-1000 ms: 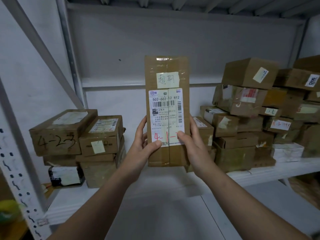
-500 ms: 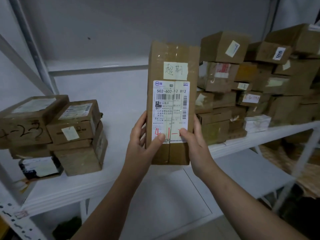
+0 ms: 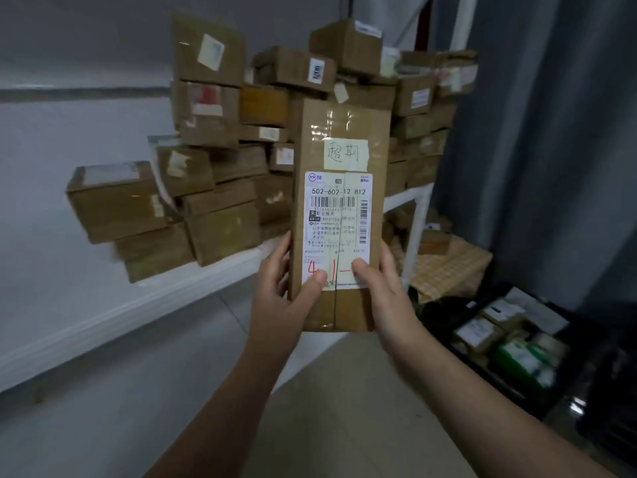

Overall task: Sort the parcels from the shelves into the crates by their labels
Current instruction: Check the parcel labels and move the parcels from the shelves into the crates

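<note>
Parcel [image 3: 341, 215]: long taped cardboard box, upright, centre view, label [image 3: 339, 229] facing. Left hand [image 3: 279, 298] and right hand [image 3: 386, 298] clamp its lower edges, thumbs on the label. Likely light and stiff; tape may be slick, so grip the long sides. Crate [image 3: 499, 381] at 4 o'clock.

A pale grey wall [image 3: 86, 39] fills the view from 9 to 11 o'clock, crossed by a darker horizontal band [image 3: 69, 93]. A white shelf [image 3: 103, 315] runs from 8 o'clock up toward the centre, ending at a white upright post [image 3: 415, 236]. A dark blue-grey curtain [image 3: 551, 132] hangs from 1 to 3 o'clock. Beige floor [image 3: 344, 415] shows at 6 o'clock. A checked tan cloth [image 3: 451, 267] lies low beside the post, just past 3 o'clock. The light is dim and even.
</note>
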Demonstrator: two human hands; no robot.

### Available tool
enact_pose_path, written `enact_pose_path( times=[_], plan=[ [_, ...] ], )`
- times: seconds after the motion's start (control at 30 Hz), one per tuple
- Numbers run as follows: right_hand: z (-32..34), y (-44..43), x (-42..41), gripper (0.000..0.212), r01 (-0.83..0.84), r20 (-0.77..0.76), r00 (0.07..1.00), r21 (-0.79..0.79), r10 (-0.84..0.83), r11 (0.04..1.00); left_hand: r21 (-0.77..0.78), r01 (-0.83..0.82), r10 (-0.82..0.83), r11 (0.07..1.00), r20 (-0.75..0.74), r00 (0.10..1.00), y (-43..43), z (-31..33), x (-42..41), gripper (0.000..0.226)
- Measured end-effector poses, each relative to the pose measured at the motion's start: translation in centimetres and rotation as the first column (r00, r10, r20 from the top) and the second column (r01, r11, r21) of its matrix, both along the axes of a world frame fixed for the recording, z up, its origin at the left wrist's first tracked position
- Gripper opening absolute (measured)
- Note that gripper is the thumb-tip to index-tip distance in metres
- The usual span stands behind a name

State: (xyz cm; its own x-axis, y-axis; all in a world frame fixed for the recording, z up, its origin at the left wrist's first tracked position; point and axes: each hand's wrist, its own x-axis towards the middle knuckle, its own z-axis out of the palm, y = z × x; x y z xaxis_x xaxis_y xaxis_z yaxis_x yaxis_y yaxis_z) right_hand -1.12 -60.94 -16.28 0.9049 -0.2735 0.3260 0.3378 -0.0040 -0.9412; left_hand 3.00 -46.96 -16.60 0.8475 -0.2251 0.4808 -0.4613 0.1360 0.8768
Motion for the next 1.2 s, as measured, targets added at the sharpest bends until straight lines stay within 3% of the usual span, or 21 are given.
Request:
enact_pose_path(
  times=[0.3,0.43,0.67,0.83,1.03,1.13,1.2],
  plan=[
    [-2.7,-15.9,-8.5,0.041,0.268,-0.119,0.957,-0.003,-0.266,0.964,-0.032,0.272,-0.274,0.962,-0.123,0.954,-17.1,-3.2,-4.7,0.053],
    [-3.6,-21.3,-11.2,0.055,0.392,-0.154,0.910,0.015,-0.386,0.920,-0.009,0.403,-0.399,0.915,-0.164,0.902,-23.6,-4.3,-5.8,0.054],
    [-6.8,-29.1,-11.9,0.047,0.556,-0.214,0.818,0.058,-0.534,0.829,0.008,0.557,-0.542,0.830,-0.224,0.810,-33.2,-7.1,-4.4,0.055],
    [-8.9,-34.4,-8.0,0.040,0.627,-0.279,0.759,0.070,-0.588,0.776,0.150,0.569,-0.531,0.809,-0.232,0.815,-39.1,-10.1,1.2,0.070],
    [-9.6,-41.6,-0.2,0.055,0.677,-0.360,0.692,0.021,-0.626,0.736,0.422,0.415,-0.440,0.806,-0.042,0.897,-46.1,-11.7,10.9,0.069],
    [-9.7,-44.4,2.9,0.060,0.671,-0.428,0.676,0.019,-0.600,0.742,0.571,0.397,-0.487,0.719,0.005,0.873,-49.6,-12.6,14.3,0.077],
    [-10.4,-45.9,4.6,0.051,0.690,-0.451,0.656,0.032,-0.605,0.724,0.645,0.412,-0.548,0.643,0.012,0.836,-51.5,-13.6,15.2,0.082]
  ],
)
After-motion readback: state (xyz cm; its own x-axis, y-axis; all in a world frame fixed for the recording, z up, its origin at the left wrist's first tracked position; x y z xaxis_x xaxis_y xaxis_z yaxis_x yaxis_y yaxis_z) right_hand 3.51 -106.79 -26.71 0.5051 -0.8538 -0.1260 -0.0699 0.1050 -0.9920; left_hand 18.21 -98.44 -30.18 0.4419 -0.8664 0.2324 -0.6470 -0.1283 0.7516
